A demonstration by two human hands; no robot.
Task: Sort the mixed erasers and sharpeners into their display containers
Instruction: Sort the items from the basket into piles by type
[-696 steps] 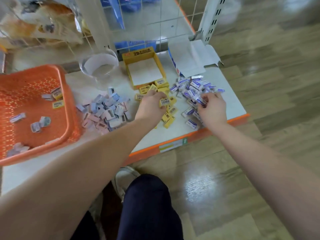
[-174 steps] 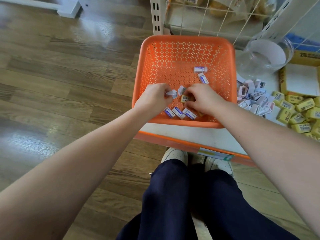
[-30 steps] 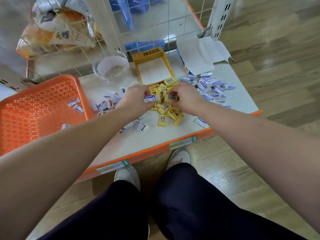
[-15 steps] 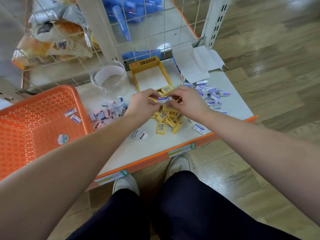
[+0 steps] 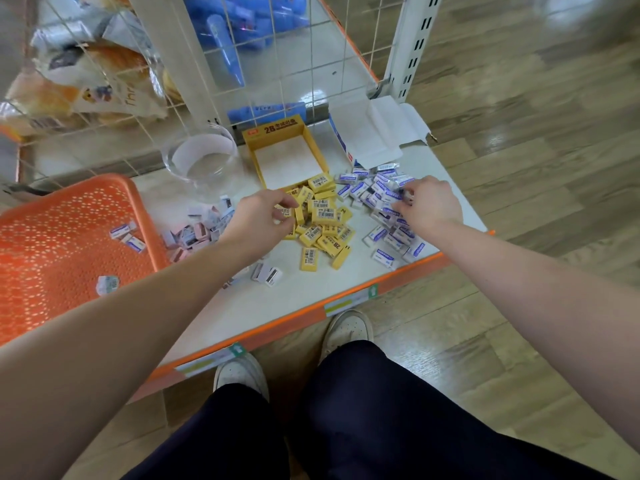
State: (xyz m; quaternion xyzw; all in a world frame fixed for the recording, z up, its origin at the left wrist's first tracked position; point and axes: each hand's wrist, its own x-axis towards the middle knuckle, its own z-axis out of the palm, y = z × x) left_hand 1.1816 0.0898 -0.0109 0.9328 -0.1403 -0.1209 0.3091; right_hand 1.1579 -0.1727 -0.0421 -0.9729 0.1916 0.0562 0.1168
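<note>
Loose yellow erasers lie heaped in front of the empty yellow display box. My left hand rests on the heap's left side, thumb and fingers pinched on one yellow eraser. Blue-and-white erasers are spread to the right, below an open white box. My right hand is over that spread, fingertips closed on one blue-and-white eraser. Pink and lilac sharpeners are piled left of my left hand, below a clear round container.
An orange basket at the left holds two blue-and-white erasers and a small round item. Two sharpeners lie near the shelf's orange front edge. A wire grid backs the shelf. My legs and shoes are below.
The hands were together over the yellow heap with a blue-and-white eraser between them. They have parted: the right hand moved right to the blue-and-white erasers, the left stayed at the yellow heap.
</note>
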